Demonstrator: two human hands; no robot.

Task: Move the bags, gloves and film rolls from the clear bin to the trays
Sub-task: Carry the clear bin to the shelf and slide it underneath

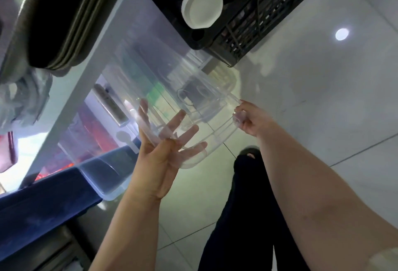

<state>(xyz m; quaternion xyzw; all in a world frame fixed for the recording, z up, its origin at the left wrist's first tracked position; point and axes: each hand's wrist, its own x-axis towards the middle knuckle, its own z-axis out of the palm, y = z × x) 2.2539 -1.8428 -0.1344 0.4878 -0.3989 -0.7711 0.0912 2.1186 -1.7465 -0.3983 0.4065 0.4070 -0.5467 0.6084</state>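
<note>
Clear bin (163,81) is up in the air, held between your two hands, tilted, over the pale tiled floor (323,102) and just beside the edge of the grey table (86,70). Your left hand (163,156) is flat against the near end of the bin, palm up, fingers straight and fanned out. They press on the plastic and do not curl round it, and several fingertips show through the wall. Your right hand (249,120) has the right-hand rim, with fingers bent over the edge and thumb against it in a firm grasp. Through the bin's walls there are only blurred dark and green shapes, and you cannot tell whether they lie inside it or behind it. A stack of metal trays (64,18) sits on the table at upper left, well apart from the bin. Below the stack, at the left edge, lies some crumpled grey plastic (23,100), possibly bags, though it is too smeared to be sure. Beyond the bin stands a black crate (258,23) with a round white lid (202,8) resting on its top. A blue tub (43,197) lies low at left, under the table edge, near your left forearm. Your dark trouser leg (247,217) shows between your arms, over the tiles.
</note>
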